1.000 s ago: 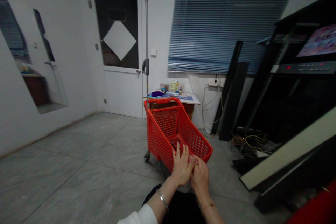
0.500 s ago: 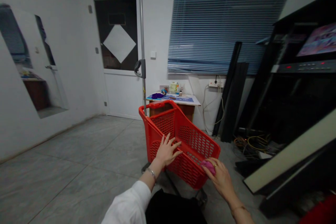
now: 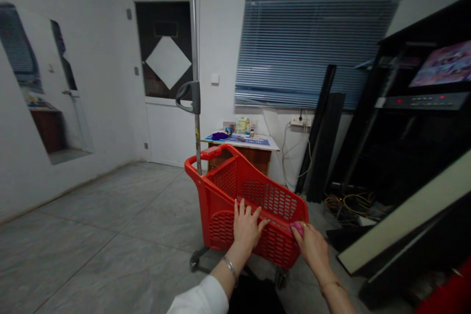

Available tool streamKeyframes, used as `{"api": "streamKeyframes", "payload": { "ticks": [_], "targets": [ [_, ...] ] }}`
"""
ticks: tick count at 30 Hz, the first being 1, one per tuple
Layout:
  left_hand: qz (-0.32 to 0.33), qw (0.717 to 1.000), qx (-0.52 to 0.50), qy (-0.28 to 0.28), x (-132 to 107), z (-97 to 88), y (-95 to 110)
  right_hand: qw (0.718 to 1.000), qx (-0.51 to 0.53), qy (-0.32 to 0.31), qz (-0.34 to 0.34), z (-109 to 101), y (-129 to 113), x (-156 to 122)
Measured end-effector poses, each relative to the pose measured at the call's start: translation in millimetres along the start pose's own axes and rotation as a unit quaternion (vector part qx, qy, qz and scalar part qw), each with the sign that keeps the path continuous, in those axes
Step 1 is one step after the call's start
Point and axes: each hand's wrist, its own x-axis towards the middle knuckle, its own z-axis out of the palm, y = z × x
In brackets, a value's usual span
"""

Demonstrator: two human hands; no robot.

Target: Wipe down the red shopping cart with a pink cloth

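A red plastic shopping cart (image 3: 217, 216) stands on wheels in front of me, with a metal pole (image 3: 194, 34) rising at its handle end. My left hand (image 3: 246, 225) lies on the cart's near side rim, its fingers spread and holding nothing. At the low front corner, my right hand (image 3: 312, 245) is closed on a pink cloth (image 3: 297, 227), held against the rim. Most of the cloth is hidden by my fingers.
Behind the cart is a small table (image 3: 274, 145) with a purple cloth (image 3: 220, 136) and small bottles. Long black panels (image 3: 320, 142) lean by the window blinds. Tangled cables (image 3: 353, 206) and a pale board (image 3: 405, 221) are at right. A white door (image 3: 167, 132) stands at back left.
The cart has turned slightly, its handle end shifting left and nearer. My left hand has moved right along the rim. My right hand has stayed at the front corner with the cloth.
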Motion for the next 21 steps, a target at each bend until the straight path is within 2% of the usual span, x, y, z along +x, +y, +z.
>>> {"api": "streamKeyframes", "payload": {
  "ticks": [3,5,8,10,12,15,21],
  "targets": [
    [0.04,0.999,-0.008,-0.032,7.0,-11.8,-3.7,1.0,-0.011,-0.003,-0.001,-3.2,-0.4,-5.9],
    [0.059,0.997,0.003,-0.04,19.0,-29.5,-21.9,1.0,0.01,-0.014,-0.009,-5.3,7.1,-5.5],
    [0.012,0.998,0.065,0.001,36.0,-59.5,-58.7,0.999,0.039,-0.026,-0.003,-6.5,22.1,0.7],
    [0.03,0.995,0.092,-0.009,39.9,-72.5,-76.8,0.998,0.05,-0.028,0.011,-6.1,29.0,5.2],
    [0.055,0.993,0.103,-0.014,37.5,-77.1,-84.3,0.998,0.057,-0.031,0.02,-5.6,31.2,7.9],
    [0.051,0.993,0.106,-0.005,29.8,-74.4,-81.8,0.998,0.047,-0.026,0.027,-5.1,26.3,7.9],
    [0.065,0.992,0.104,-0.003,28.2,-70.9,-80.8,0.998,0.01,0.023,0.055,-7.4,-4.5,3.5]
  ]
}}
